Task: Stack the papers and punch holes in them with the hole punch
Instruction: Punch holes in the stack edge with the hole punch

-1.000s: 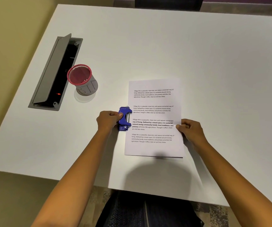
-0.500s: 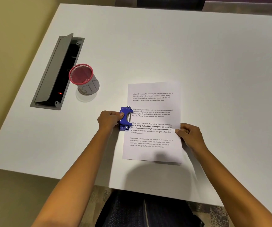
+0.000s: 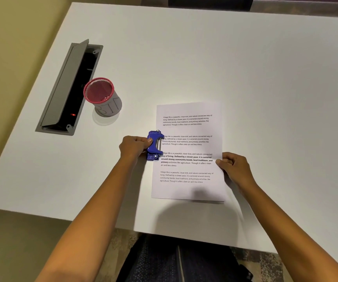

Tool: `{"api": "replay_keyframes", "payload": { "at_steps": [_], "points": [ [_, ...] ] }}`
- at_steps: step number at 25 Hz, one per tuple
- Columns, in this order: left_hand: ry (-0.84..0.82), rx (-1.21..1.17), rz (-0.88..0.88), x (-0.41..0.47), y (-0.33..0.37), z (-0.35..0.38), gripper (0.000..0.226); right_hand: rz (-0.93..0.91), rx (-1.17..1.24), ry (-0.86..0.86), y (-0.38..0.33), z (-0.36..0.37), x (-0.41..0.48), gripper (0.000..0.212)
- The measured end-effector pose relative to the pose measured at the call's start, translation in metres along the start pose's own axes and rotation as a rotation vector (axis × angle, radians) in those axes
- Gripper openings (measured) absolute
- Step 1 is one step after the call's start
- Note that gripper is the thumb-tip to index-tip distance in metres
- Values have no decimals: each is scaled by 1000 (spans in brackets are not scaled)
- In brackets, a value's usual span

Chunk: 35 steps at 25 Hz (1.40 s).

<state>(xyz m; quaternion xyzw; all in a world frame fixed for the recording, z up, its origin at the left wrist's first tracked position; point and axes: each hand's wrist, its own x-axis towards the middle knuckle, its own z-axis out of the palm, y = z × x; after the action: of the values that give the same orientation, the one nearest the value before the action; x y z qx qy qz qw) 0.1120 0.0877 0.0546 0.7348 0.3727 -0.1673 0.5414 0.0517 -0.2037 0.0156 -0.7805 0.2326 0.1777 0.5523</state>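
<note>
A stack of white printed papers lies flat on the white table. A blue hole punch sits over the middle of the stack's left edge, covering the first letters of the text. My left hand grips the punch from its left side, thumb on top. My right hand pinches the right edge of the papers, a little below mid-height. How many sheets the stack holds cannot be told.
A red-rimmed mesh pen cup stands at the left. Beside it is an open grey cable hatch set into the table. The table's near edge runs just below the papers, and a dark chair shows at the far side.
The papers have slid slightly left, further under the punch, with my right hand following. My left hand and the punch have stayed put.
</note>
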Motion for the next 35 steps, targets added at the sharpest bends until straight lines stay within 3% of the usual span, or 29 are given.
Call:
{"api": "replay_keyframes", "payload": {
  "at_steps": [8,20,23,25,32,35],
  "points": [
    [0,4,-12,-2,2,0,27,4,9,49,0,3,-2,11],
    [-25,8,-20,-3,3,-1,20,-28,-42,-9,-9,-2,-4,9],
    [-12,23,-1,-3,1,-1,11,-51,-80,-12,-10,-1,-4,39],
    [5,42,13,-2,1,-1,13,-55,-83,-5,-11,-1,-4,43],
    [26,106,37,2,-1,-2,20,-67,-100,20,-10,1,-5,33],
    [45,121,28,4,0,0,22,-41,-98,28,-9,0,-5,7]
  ]
}}
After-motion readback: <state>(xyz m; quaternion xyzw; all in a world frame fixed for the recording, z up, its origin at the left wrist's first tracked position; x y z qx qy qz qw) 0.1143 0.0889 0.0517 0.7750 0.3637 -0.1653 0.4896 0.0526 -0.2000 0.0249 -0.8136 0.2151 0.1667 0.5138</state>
